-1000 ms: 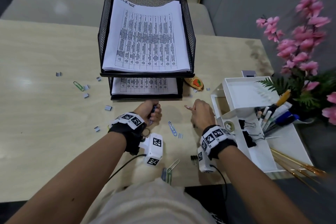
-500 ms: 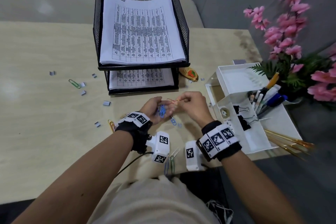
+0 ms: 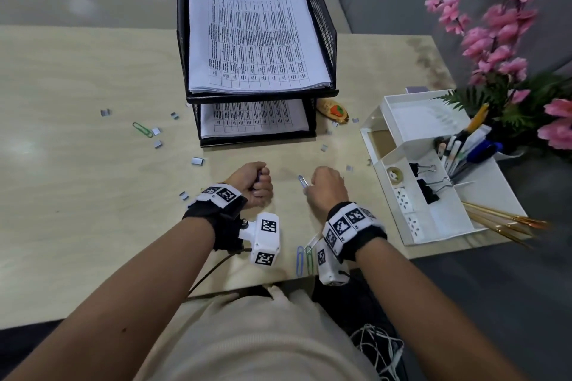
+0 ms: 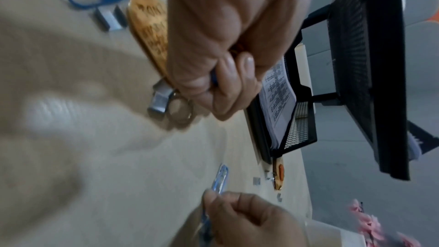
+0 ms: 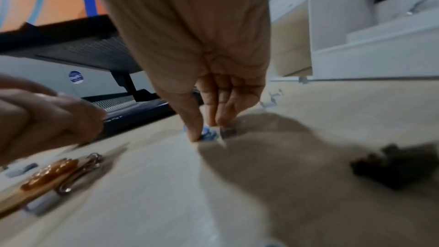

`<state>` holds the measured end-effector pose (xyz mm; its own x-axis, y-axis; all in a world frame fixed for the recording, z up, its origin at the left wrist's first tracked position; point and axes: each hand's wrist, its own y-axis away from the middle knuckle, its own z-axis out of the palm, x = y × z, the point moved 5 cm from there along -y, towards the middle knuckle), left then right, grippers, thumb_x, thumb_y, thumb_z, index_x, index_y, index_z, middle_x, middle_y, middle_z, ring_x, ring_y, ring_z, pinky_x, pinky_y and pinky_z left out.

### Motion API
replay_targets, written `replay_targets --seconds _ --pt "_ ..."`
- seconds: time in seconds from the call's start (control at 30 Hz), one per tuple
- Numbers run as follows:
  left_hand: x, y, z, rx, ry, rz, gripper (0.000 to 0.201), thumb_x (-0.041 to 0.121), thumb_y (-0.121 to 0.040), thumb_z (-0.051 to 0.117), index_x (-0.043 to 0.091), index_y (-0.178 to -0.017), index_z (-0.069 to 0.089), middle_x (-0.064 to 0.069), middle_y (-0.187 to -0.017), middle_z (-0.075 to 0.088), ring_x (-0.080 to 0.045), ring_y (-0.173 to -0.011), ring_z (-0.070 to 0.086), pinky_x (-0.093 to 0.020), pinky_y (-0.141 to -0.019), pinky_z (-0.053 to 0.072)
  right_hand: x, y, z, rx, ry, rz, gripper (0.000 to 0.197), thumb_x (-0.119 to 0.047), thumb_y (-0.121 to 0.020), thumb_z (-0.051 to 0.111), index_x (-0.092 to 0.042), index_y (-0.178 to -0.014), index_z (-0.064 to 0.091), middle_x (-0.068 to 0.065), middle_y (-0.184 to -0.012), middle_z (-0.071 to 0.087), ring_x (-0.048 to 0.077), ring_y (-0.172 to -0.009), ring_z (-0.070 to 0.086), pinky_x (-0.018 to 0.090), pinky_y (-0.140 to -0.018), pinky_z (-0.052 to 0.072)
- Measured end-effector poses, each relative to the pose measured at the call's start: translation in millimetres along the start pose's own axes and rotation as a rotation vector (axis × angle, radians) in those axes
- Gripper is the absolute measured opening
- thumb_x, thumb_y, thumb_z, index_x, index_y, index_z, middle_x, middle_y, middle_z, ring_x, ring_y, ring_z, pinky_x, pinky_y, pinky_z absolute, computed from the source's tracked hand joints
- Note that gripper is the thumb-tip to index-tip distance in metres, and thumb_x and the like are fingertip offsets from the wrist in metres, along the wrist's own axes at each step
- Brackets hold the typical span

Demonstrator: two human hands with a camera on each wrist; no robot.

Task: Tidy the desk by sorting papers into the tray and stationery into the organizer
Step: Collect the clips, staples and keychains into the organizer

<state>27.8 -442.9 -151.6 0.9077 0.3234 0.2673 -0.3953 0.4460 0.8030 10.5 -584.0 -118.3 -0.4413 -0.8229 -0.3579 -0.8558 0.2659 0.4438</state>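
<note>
My left hand (image 3: 259,183) is curled in a fist on the desk and grips paper clips; a blue one (image 4: 213,78) shows between its fingers. To its right, my right hand (image 3: 309,187) pinches a blue paper clip (image 3: 302,181) that lies on the desk, seen close in the right wrist view as the blue paper clip (image 5: 209,134). The black two-tier tray (image 3: 322,25) behind the hands holds printed papers (image 3: 253,40). The white organizer (image 3: 402,145) at the right holds pens (image 3: 464,148) and black binder clips (image 3: 427,192).
Staple strips (image 3: 197,161) are scattered over the desk, with a green clip (image 3: 142,129) at the left. A blue and a green clip (image 3: 305,257) lie near the front edge. A wooden key tag (image 4: 147,25) lies under my left wrist. Pink flowers (image 3: 510,40) stand at the far right.
The hands met in the middle half a second ago. They have since parted: the left has closed into a fist, the right has dropped to the desk onto a blue clip.
</note>
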Motion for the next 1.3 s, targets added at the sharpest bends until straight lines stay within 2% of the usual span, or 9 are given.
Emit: replay_targets --seconds 0.17,0.3,0.43,0.53,0.63,0.73,0.87,1.1,1.3 --pt "16.4 11.2 -16.4 0.011 -0.013 0.049 0.04 0.025 -0.098 0.024 0.018 -0.059 0.027 0.005 -0.033 0.028 -0.006 -0.019 0.024 -0.015 -0.022 0.013 -6.5 -3.4 2.0 -0.006 0.022 0.006 0.02 0.0 -0.084 0.05 0.007 -0.098 0.062 0.025 -0.112 0.061 0.037 -0.106 0.057 0.036 -0.082 0.047" --pt "17.5 14.6 -21.3 0.077 0.023 0.099 0.038 0.023 -0.097 0.027 0.016 -0.06 0.031 0.004 -0.033 0.034 -0.007 -0.022 0.032 -0.012 -0.024 0.02 -6.5 -4.0 -1.3 0.023 -0.115 -0.007 0.017 0.003 -0.081 0.047 0.0 -0.083 0.063 0.024 -0.1 0.06 0.036 -0.093 0.058 0.033 -0.081 0.052" --pt "11.1 13.3 -11.5 0.104 0.084 0.224 0.037 0.021 -0.099 0.03 0.006 -0.069 0.045 -0.006 -0.039 0.057 -0.017 -0.035 0.061 -0.016 -0.037 0.048 -22.8 5.8 -16.9 0.01 -0.427 -0.094 0.015 0.002 -0.075 0.067 -0.007 -0.065 0.061 0.002 -0.062 0.052 0.007 -0.053 0.046 0.002 -0.045 0.035" --pt "-0.2 11.6 5.1 -0.013 0.148 0.217 0.042 0.027 -0.1 0.025 0.003 -0.077 0.051 -0.013 -0.052 0.067 -0.021 -0.044 0.067 -0.025 -0.053 0.055 -42.1 16.5 -27.9 -0.058 -0.492 -0.236 0.027 0.0 -0.072 0.073 -0.016 -0.059 0.057 -0.007 -0.058 0.053 -0.006 -0.045 0.049 0.001 -0.049 0.037" --pt "-10.2 10.2 19.0 -0.11 0.175 0.206 0.055 0.031 -0.1 0.019 0.004 -0.075 0.06 -0.011 -0.055 0.069 -0.02 -0.049 0.067 -0.026 -0.059 0.055 -49.8 28.5 -32.3 -0.087 -0.493 -0.298 0.006 0.003 -0.073 0.072 0.002 -0.077 0.067 -0.005 -0.059 0.057 -0.011 -0.039 0.05 0.002 -0.046 0.04" --pt "-17.7 11.7 19.4 -0.031 0.187 0.207 0.05 0.031 -0.101 0.02 0.008 -0.069 0.051 -0.006 -0.042 0.06 -0.015 -0.041 0.059 -0.016 -0.044 0.049 -45.8 36.4 -44.1 -0.043 -0.483 -0.365 0.009 0.001 -0.075 0.071 0.001 -0.084 0.069 0.006 -0.069 0.064 -0.007 -0.051 0.054 0.005 -0.055 0.043" --pt "-27.0 13.9 5.2 0.076 0.099 0.179 0.041 0.027 -0.1 0.024 0.017 -0.061 0.03 0.005 -0.03 0.032 -0.006 -0.021 0.029 -0.012 -0.026 0.021 -18.8 44.6 -49.1 -0.025 -0.286 -0.467 0.009 0.001 -0.078 0.068 0.0 -0.086 0.07 -0.002 -0.071 0.062 -0.003 -0.059 0.052 0.002 -0.061 0.041" --pt "-46.1 21.8 -6.3 0.102 -0.053 0.196 0.042 0.028 -0.1 0.024 0.019 -0.059 0.026 0.006 -0.029 0.025 -0.005 -0.02 0.02 -0.015 -0.023 0.011 14.4 77.4 15.6 -0.403 0.486 -0.832 0.03 -0.013 -0.088 0.055 -0.019 -0.117 0.062 0.005 -0.114 0.055 0.023 -0.107 0.051 0.034 -0.08 0.041" --pt "-60.2 27.0 -11.6 0.151 -0.08 0.207 0.042 0.028 -0.1 0.026 0.02 -0.059 0.026 0.006 -0.029 0.025 -0.005 -0.02 0.019 -0.013 -0.024 0.01 25.1 85.8 41.2 -0.36 0.548 -0.984 0.022 -0.01 -0.087 0.052 -0.018 -0.104 0.064 0.009 -0.105 0.05 0.029 -0.096 0.049 0.039 -0.071 0.043"
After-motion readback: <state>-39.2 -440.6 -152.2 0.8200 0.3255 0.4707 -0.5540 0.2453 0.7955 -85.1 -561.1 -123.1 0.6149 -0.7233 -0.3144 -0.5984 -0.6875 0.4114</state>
